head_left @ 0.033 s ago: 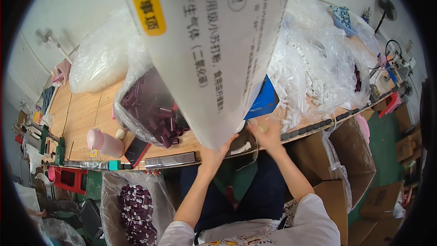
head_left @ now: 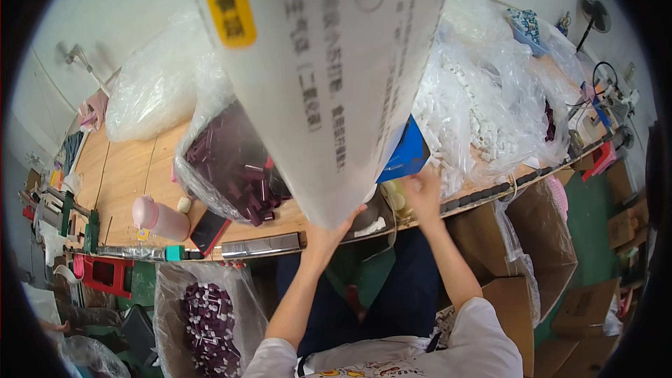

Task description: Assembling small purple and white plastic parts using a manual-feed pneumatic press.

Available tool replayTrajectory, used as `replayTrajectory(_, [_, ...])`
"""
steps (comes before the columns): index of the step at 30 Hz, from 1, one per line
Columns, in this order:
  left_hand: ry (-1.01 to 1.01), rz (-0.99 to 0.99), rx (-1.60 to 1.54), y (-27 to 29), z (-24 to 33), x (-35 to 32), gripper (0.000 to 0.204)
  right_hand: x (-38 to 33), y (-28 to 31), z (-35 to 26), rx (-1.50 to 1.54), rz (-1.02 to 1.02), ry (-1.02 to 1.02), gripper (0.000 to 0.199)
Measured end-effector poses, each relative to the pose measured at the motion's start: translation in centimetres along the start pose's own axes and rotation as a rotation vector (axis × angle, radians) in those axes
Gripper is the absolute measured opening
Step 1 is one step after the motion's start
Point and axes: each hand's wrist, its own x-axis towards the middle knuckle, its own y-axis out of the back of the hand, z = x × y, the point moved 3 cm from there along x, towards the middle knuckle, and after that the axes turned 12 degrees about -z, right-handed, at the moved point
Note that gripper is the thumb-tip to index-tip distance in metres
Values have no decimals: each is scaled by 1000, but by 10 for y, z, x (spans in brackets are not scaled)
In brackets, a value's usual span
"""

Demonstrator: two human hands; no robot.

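The right hand [head_left: 424, 199] has shifted rightward (and slightly up), closer to the blue box [head_left: 407, 155].

On the worktable [head_left: 126, 178]: bottle [head_left: 162, 219] at left, phone [head_left: 209, 232] to its right near the front edge, open bag [head_left: 204, 199] of tubes [head_left: 255, 189] behind and right of the phone. Box [head_left: 406, 155] lies between this bag and a heap of small parts [head_left: 451, 126] at right, just beyond the right hand [head_left: 423, 199]. Below tabletop: cartons [head_left: 542, 245] right.
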Motion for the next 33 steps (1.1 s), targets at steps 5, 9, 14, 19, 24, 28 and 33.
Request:
replayTrajectory(5, [-35, 42, 14, -12, -1, -8, 29, 44, 42, 81, -359, 60, -12, 23])
replayTrajectory(9, [154, -310, -214, -7, -35, 6, 28, 53, 31, 84, -639, -13, 5, 19])
replayTrajectory(14, [-30, -95, 40, -10, -8, -12, 28, 45, 27, 97, -690, 20, -23, 19])
replayTrajectory(19, [111, -157, -231, 6, -6, -23, 50, 38, 35, 87, -735, -10, -52, 21])
replayTrajectory(24, [26, -228, -63, 4, -21, -20, 51, 35, 51, 73, 156, -87, -180, 15])
replayTrajectory(28, [-2, -175, -44, -9, -18, -5, 30, 14, 22, 35, 469, -138, -170, 13])
replayTrajectory(33, [82, -75, -149, -14, -20, -15, 31, 0, -20, 5, 480, -328, -159, 15])
